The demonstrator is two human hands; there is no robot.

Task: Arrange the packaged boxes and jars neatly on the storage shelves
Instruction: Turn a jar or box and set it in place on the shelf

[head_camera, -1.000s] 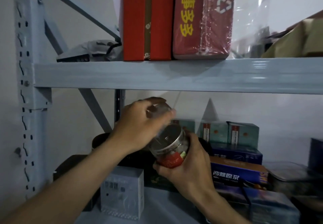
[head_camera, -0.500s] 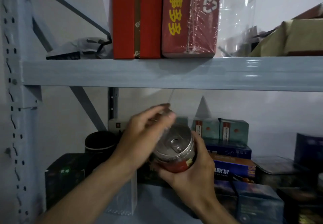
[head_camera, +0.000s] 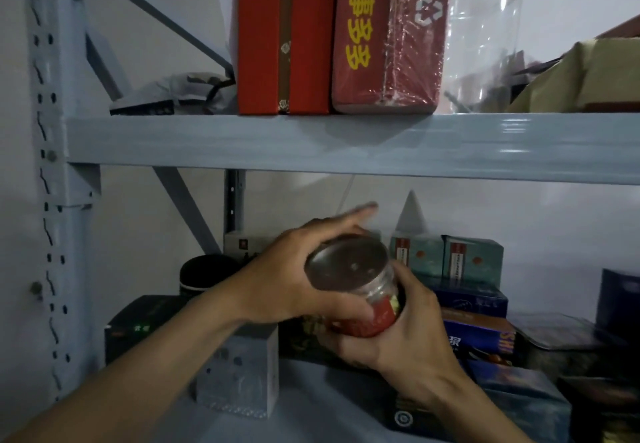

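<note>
A clear jar (head_camera: 349,274) with a metal lid and red label is held tilted above the lower shelf (head_camera: 311,404); its base is gripped by the right hand (head_camera: 410,333), its lid end clasped by the left hand (head_camera: 294,281). Behind, teal boxes (head_camera: 471,259) are set near the wall (head_camera: 519,214).

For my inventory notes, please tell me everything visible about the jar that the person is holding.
The jar has a clear, plastic-looking body, a flat silver top and a red label lower down. It is tilted, top toward the camera, held in the air. The left hand grips its upper part; the right hand cups its base.
</note>
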